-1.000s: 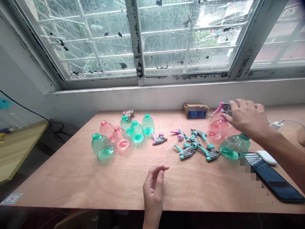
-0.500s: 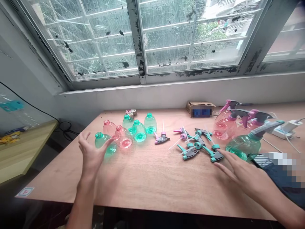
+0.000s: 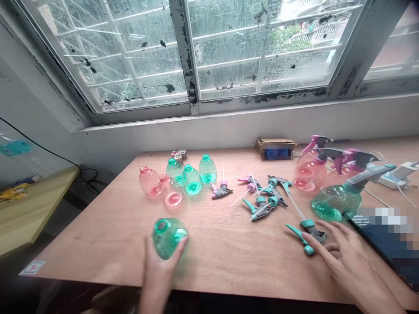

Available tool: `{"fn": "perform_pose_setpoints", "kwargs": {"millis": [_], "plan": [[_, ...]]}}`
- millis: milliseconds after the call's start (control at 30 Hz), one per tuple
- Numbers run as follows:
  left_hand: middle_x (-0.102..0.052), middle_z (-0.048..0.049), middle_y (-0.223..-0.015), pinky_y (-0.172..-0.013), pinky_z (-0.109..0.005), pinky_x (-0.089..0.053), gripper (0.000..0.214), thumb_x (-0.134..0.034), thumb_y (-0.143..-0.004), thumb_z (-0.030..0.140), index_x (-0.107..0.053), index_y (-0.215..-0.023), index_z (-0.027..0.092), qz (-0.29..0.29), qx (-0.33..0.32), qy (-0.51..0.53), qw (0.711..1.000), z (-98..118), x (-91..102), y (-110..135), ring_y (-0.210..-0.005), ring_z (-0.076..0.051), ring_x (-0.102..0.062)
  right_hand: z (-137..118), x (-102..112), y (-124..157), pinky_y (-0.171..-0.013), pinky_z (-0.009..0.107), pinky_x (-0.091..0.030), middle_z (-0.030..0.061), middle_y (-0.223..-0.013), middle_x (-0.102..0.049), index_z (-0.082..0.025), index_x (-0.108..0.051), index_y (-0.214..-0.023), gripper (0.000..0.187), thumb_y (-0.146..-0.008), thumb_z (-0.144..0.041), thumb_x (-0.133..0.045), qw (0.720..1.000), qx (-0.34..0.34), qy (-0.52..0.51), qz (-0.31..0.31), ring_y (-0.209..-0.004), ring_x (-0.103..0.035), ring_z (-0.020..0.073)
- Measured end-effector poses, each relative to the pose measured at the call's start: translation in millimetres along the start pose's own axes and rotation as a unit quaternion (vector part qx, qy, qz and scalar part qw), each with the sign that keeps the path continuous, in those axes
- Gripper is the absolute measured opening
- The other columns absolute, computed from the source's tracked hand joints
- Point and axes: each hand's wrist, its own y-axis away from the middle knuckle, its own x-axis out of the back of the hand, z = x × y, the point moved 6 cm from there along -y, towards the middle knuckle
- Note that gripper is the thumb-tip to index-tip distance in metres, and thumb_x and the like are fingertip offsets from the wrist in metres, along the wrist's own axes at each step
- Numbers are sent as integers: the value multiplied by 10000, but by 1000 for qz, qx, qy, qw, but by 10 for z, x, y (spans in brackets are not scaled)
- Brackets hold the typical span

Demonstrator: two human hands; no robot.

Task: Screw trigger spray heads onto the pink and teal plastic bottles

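A clear green bottle (image 3: pixel 168 240) without a top is gripped in my left hand (image 3: pixel 162 266), near the front of the table and slightly blurred. My right hand (image 3: pixel 340 257) pinches a green and grey spray head (image 3: pixel 310 235), its thin tube pointing up and back to the left. Several more spray heads (image 3: pixel 265 196), green and pink, lie heaped behind it. One pink spray head (image 3: pixel 222 189) stands apart to their left. Open green bottles (image 3: pixel 192 179) and two pink bottles (image 3: pixel 170 190) stand at the back left.
Fitted spray bottles, pink (image 3: pixel 309 174) and green (image 3: pixel 337 200), stand at the right beside a dark phone-like slab (image 3: pixel 376 240). A cardboard box (image 3: pixel 276 149) and a white power strip (image 3: pixel 396 176) lie toward the back. Small blocks (image 3: pixel 179 155) sit behind the bottles.
My left hand has closed on the front green bottle and brought it forward and right. My right hand has drawn one green spray head out of the heap, toward me.
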Motion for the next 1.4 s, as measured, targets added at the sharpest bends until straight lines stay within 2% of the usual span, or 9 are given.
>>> {"fn": "perform_pose_setpoints", "kwargs": {"millis": [100, 167, 300, 433, 533, 733, 867, 1100, 1400], "plan": [[-705, -140, -1277, -1051, -503, -549, 826, -858, -703, 580, -513, -1368, 232, -109, -19, 33, 993, 114, -771, 519, -1159, -341, -717, 35, 8, 91, -801, 680, -610, 235, -1559, -466, -365, -532, -1457, 838, -780, -858, -551, 996, -71, 44, 11, -966, -763, 488], [-611, -172, -1474, -1184, -504, -440, 944, -921, -659, 525, -476, -1441, 236, -220, -74, 64, 971, 223, -1281, 836, -1388, -365, -574, 14, -22, 113, -745, 688, -603, 227, -1508, -530, -374, -531, -1452, 829, -776, -853, -560, 996, -61, 67, -4, -986, -753, 523], [-412, -243, -1645, -1260, -579, -302, 1057, -887, -754, 475, -271, -1570, 208, -305, -84, 100, 943, 217, -1713, 1164, -1533, -398, -393, -41, -108, 137, -737, 638, -608, 167, -1404, -637, -345, -614, -1302, 691, -837, -843, -498, 994, -44, 97, -38, -1002, -752, 493], [-440, -196, -1615, -1247, -568, -341, 920, -870, -777, 475, -325, -1492, 281, -290, -87, 148, 942, 143, -1582, 1087, -1509, -372, -433, -294, -150, 208, -819, 590, -606, 201, -1392, -596, -239, -600, -1352, 779, -840, -823, -541, 999, -5, 30, 20, -1134, -703, 470], [-432, -133, -1613, -1285, -546, -271, 820, -865, -799, 411, -399, -1465, 309, -267, -106, 142, 947, 170, -1402, 926, -1536, -335, -386, -523, -236, 312, -878, 508, -609, 197, -1512, -497, -256, -494, -1486, 777, -868, -694, -666, 985, 14, -166, 37, -1258, -651, 415], [-374, -88, -1627, -1254, -491, -333, 685, -719, -942, 325, -396, -1545, 377, -141, -147, 101, 974, 271, -1182, 753, -1536, -309, -388, -631, -488, 430, -936, 295, -579, 83, -1497, -601, -351, -447, -1536, 855, -807, -459, -881, 868, -98, -487, -29, -1285, -644, 253], [-370, -81, -1617, -1240, -476, -357, 700, -708, -949, 317, -372, -1557, 398, -112, -125, 112, 979, 204, -1206, 754, -1520, -315, -409, -547, -492, 445, -983, 204, -525, 25, -1402, -706, -345, -539, -1496, 764, -822, -425, -888, 824, -153, -545, -23, -1307, -623, 196], [-290, -101, -1652, -1274, -530, -298, 781, -741, -918, 381, -301, -1564, 388, -40, -90, 116, 988, 107, -1143, 724, -1551, -350, -344, -468, -371, 516, -523, 70, -500, -46, -838, -727, -286, -791, -1145, 472, -724, -411, -962, 766, -220, -602, 54, -680, -594, 85], [-246, -89, -1676, -1296, -514, -271, 695, -657, -981, 268, -330, -1578, 405, -1, -145, 60, 988, 214, -1090, 776, -1593, -322, -278, -439, -363, 531, -496, 87, -512, -23, -895, -709, -282, -805, -1133, 542, -653, -449, -994, 765, -234, -597, 67, -717, -593, 106]]}}
